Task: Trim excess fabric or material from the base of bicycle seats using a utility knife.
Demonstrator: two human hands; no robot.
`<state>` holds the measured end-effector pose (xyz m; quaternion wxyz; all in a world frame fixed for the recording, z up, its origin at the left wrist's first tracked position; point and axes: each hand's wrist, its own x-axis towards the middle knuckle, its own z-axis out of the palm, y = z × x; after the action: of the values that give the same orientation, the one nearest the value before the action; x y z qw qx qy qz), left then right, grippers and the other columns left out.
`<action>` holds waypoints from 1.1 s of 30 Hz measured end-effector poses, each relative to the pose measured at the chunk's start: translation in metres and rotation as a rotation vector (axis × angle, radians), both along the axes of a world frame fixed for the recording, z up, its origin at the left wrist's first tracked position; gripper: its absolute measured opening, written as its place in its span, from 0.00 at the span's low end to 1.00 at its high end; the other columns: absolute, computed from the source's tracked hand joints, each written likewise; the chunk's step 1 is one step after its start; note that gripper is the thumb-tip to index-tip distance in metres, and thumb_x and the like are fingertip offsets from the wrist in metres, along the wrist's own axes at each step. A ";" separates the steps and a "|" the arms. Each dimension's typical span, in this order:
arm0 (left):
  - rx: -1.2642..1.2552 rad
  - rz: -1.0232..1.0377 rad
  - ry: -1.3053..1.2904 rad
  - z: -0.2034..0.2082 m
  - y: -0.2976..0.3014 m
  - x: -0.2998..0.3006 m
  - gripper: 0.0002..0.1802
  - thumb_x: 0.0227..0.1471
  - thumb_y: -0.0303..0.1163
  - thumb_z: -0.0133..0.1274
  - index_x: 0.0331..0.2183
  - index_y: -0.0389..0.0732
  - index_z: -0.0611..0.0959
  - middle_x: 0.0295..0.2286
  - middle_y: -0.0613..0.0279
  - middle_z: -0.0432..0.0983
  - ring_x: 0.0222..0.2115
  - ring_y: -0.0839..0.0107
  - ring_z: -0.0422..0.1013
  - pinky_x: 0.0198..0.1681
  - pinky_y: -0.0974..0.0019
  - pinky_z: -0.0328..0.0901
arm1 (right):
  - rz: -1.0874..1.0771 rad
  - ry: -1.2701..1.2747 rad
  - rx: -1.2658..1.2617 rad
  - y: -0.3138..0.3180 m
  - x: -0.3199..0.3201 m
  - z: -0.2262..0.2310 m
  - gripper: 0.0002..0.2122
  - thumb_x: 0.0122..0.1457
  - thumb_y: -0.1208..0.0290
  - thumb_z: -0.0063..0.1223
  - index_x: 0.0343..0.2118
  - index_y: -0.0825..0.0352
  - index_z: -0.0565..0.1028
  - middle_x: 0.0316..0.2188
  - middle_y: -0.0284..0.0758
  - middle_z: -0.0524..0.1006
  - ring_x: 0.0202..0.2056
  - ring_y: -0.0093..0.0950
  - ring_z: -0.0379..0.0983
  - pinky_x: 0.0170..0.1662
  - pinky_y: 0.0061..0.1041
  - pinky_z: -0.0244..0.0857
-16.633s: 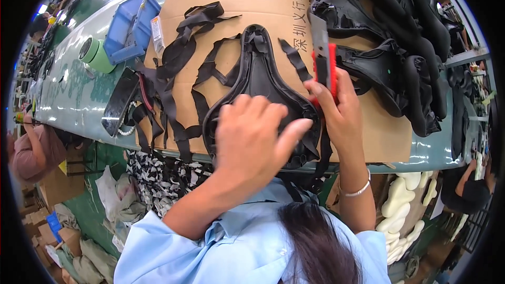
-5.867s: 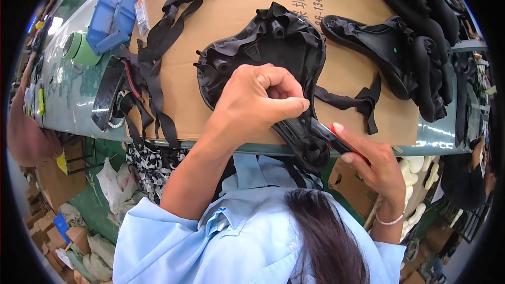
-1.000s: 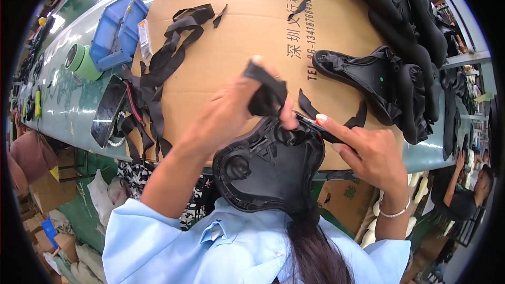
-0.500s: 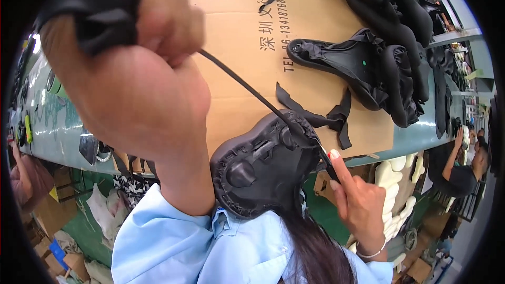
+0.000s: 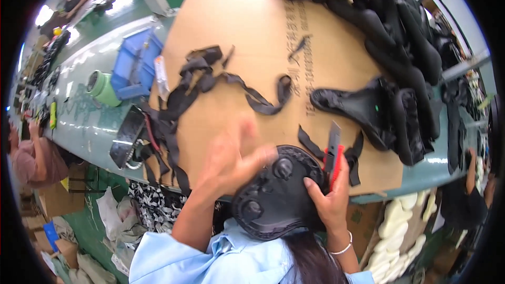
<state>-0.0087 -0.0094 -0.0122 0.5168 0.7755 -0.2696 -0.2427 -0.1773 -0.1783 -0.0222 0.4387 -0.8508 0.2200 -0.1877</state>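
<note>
Blade worries me most: my right hand (image 5: 330,194) grips both the red utility knife (image 5: 333,153) and the black saddle (image 5: 278,194) held against my chest (underside up). My left hand (image 5: 231,159), blurred and spread open, sits close by; one slip could nick those fingers.

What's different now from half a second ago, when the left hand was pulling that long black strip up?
The left hand has dropped back to the cardboard, empty; the strip is released. The right hand still holds the red-handled knife against the black saddle.
</note>
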 end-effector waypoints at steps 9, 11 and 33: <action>-0.559 0.296 0.737 0.024 -0.012 0.170 0.24 0.56 0.41 0.52 0.50 0.36 0.74 0.45 0.53 0.75 0.42 0.63 0.75 0.51 0.58 0.68 | -0.359 -0.677 0.221 -0.023 0.016 0.057 0.24 0.62 0.70 0.47 0.57 0.75 0.57 0.26 0.34 0.71 0.24 0.21 0.69 0.30 0.19 0.66; -1.066 0.308 0.581 0.011 -0.023 0.242 0.26 0.59 0.42 0.48 0.53 0.35 0.68 0.50 0.49 0.68 0.51 0.59 0.67 0.57 0.49 0.62 | -0.289 -0.589 0.238 -0.012 0.008 0.053 0.22 0.63 0.70 0.45 0.56 0.76 0.57 0.26 0.33 0.70 0.23 0.21 0.69 0.29 0.19 0.65; 0.339 -0.409 -0.208 0.011 -0.030 -0.011 0.28 0.38 0.46 0.65 0.40 0.46 0.72 0.36 0.51 0.65 0.37 0.53 0.67 0.41 0.58 0.62 | -0.297 -0.087 0.458 0.001 -0.020 0.002 0.16 0.57 0.73 0.56 0.48 0.68 0.70 0.26 0.27 0.74 0.25 0.15 0.69 0.30 0.15 0.64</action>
<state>-0.0196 -0.0394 -0.0017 0.2896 0.8010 -0.4276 -0.3028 -0.1968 -0.1768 -0.0206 0.5962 -0.6791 0.3601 -0.2318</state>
